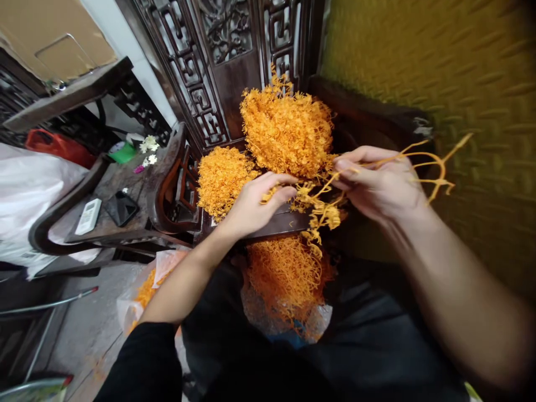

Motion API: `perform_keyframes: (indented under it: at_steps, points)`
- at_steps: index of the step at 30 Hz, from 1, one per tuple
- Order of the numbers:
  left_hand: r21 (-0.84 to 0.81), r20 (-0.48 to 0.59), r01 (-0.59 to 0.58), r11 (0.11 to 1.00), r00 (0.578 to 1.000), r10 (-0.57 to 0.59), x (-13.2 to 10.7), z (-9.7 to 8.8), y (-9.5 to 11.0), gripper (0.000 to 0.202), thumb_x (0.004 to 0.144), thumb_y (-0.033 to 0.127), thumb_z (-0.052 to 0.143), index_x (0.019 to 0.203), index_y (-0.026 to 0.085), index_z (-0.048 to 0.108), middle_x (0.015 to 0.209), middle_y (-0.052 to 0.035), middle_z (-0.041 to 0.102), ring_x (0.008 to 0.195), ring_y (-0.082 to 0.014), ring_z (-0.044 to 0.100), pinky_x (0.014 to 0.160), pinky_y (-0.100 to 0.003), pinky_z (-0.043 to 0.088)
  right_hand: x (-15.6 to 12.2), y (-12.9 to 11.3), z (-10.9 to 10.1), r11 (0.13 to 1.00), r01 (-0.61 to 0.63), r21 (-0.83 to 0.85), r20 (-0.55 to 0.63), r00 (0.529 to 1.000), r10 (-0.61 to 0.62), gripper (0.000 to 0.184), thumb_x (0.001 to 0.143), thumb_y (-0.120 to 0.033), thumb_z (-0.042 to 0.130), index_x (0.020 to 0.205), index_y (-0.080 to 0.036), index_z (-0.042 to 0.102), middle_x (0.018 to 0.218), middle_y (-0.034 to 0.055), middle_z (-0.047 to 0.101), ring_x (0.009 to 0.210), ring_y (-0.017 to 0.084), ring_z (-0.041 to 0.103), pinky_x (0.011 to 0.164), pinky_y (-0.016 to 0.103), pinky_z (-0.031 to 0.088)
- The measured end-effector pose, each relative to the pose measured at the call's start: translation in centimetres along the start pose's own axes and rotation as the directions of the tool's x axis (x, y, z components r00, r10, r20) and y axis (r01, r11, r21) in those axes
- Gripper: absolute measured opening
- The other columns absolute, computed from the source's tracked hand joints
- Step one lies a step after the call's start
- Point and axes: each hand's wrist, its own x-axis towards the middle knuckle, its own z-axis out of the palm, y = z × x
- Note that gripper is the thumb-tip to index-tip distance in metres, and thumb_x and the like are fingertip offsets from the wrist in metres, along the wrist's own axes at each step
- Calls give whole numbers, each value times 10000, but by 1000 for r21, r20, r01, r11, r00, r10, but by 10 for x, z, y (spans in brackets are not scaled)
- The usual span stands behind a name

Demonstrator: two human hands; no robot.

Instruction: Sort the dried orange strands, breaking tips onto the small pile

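My right hand (pixel 377 178) is closed around thin orange stems (pixel 439 162), whose bare ends stick out to the right past the wrist. From its fingertips a yellow-orange branched sprig (pixel 326 212) hangs down to the left. My left hand (pixel 266 204) is curled, with thumb and forefinger pinched around small orange bits (pixel 270 194) at the sprig's left side. Behind the hands rises a big orange heap of frilly small heads (pixel 288 134). A smaller orange heap (pixel 224 181) sits beside it, partly behind my left hand. Below, a clear plastic bag (pixel 322 324) holds tangled orange strands (pixel 288 273).
The heaps rest on a dark wooden seat (pixel 288 223) against a carved back panel (pixel 234 72). At left, a wooden chair (pixel 125 192) carries a white remote (pixel 89 216) and a black object (pixel 121 207). Another bag (pixel 142 290) with orange pieces stands on the floor (pixel 84 318).
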Motion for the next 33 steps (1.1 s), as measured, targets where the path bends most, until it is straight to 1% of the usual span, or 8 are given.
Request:
perform_keyframes:
  at_steps: [3, 6, 10, 14, 18, 22, 25, 33]
  points:
    - [248, 69, -194, 949, 981, 183, 2, 5, 6, 721, 969, 708, 495, 1464, 188, 561, 1137, -108, 709, 1001, -221, 681, 885, -370, 556, -8, 4, 16, 998, -43, 53, 21, 999, 42, 325, 501, -292, 1027, 633, -189, 748, 539, -9, 571, 510, 70, 449, 484, 259, 269]
    - [481, 160, -278, 831, 960, 229, 2, 6, 9, 873, 932, 747, 508, 1553, 135, 466, 1085, -114, 686, 888, -209, 677, 752, -328, 540, -9, 4, 23, 994, -81, 77, 30, 996, 79, 334, 474, -295, 1032, 629, -194, 755, 532, -14, 557, 514, 67, 425, 484, 251, 269]
    - [604, 245, -320, 730, 946, 212, 1, 7, 14, 457, 1095, 472, 417, 1248, 141, 693, 972, -82, 701, 773, -163, 654, 598, -289, 443, -2, 4, 17, 997, -51, 66, -30, 998, 53, 304, 468, -271, 1000, 622, -187, 752, 524, -8, 556, 507, 76, 423, 475, 252, 278]
    - [353, 287, -305, 885, 935, 207, -7, 2, 27, 410, 1094, 390, 432, 900, 171, 720, 803, -53, 679, 707, -145, 625, 612, -288, 444, 22, 6, -9, 999, 43, -25, -377, 925, -49, 229, 490, -135, 894, 580, -158, 685, 544, 3, 553, 504, 90, 469, 451, 250, 289]
    - [21, 296, -116, 993, 950, 105, -13, -4, 34, 383, 1070, 445, 490, 892, 200, 725, 852, -49, 696, 789, -150, 656, 756, -292, 522, 35, 12, -27, 994, 48, -99, -564, 820, -96, 236, 483, -126, 834, 578, -194, 628, 623, 8, 596, 528, 104, 484, 439, 258, 307]
    - [-21, 246, 29, 999, 969, -23, -10, 3, 26, 279, 1043, 397, 558, 996, 210, 759, 1140, -82, 743, 1090, -201, 695, 996, -366, 536, 17, 22, -15, 945, 125, -301, -421, 872, -249, 185, 620, -298, 857, 651, -210, 697, 544, -12, 553, 494, 114, 442, 473, 283, 307]
    - [-68, 254, 120, 990, 962, -99, -8, 12, 24, 271, 1034, 411, 573, 1020, 218, 763, 1271, -73, 753, 1266, -227, 665, 1117, -396, 490, 0, 21, 2, 854, 201, -480, -322, 865, -385, 181, 734, -345, 841, 785, -184, 777, 602, -1, 605, 531, 125, 484, 523, 296, 352]
    - [-143, 129, 353, 924, 933, -337, 9, 31, 15, 325, 1029, 482, 556, 1058, 215, 738, 1150, -38, 790, 1076, -203, 719, 1019, -366, 535, -27, 11, 54, 728, 233, -645, -188, 875, -446, 92, 839, -274, 777, 819, -185, 791, 806, 62, 759, 705, 195, 661, 641, 324, 470]
